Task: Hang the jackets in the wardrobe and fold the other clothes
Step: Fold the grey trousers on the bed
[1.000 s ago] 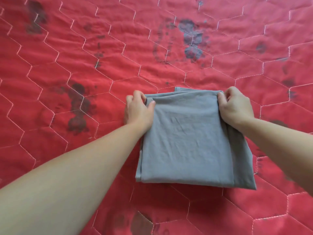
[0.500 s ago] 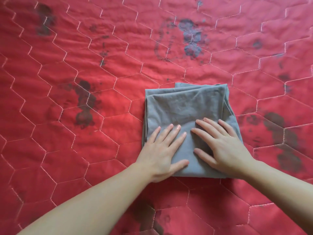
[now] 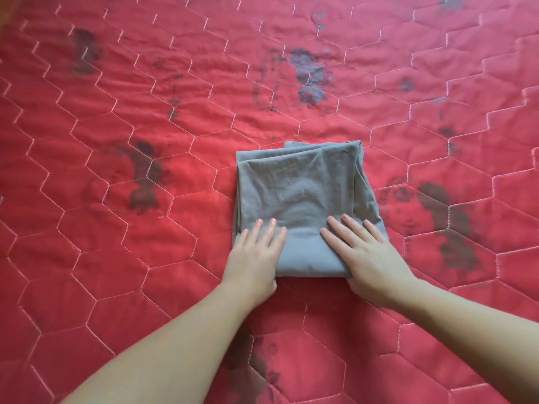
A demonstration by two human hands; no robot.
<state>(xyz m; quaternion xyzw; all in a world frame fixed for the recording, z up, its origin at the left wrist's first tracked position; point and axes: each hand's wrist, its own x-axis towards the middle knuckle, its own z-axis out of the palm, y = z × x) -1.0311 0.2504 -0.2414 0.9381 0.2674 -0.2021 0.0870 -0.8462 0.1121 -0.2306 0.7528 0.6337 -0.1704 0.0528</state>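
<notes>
**Folded grey garment pressed flat on quilt**

A red quilted bedcover (image 3: 116,258) with pale hexagon stitching and dark faded printed patches fills the view; none of its edges show. A grey thin-fabric garment (image 3: 303,193), folded into a rough square of several layers, lies on it. The right hand (image 3: 370,255) rests flat on the garment's near right corner, fingers straight and spread, grasping nothing. The left hand (image 3: 256,252) lies flat on the near left corner, fingers likewise extended.
</notes>
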